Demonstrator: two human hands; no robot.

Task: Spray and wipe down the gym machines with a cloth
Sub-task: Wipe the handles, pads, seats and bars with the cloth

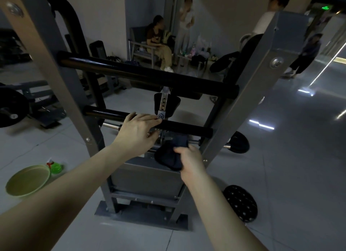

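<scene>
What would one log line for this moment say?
left hand: grips lower bar | right hand: holds dark cloth just below that bar | spray bottle: on floor beside green bowl

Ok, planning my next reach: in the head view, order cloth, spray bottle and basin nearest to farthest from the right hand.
1. cloth, gripped in the right hand.
2. spray bottle, on the floor, left.
3. basin, on the floor, farther left.

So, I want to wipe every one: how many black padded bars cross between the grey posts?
2. The upper bar spans the posts; the lower bar sits below it, held by the left hand. More may be hidden above the view.
</scene>
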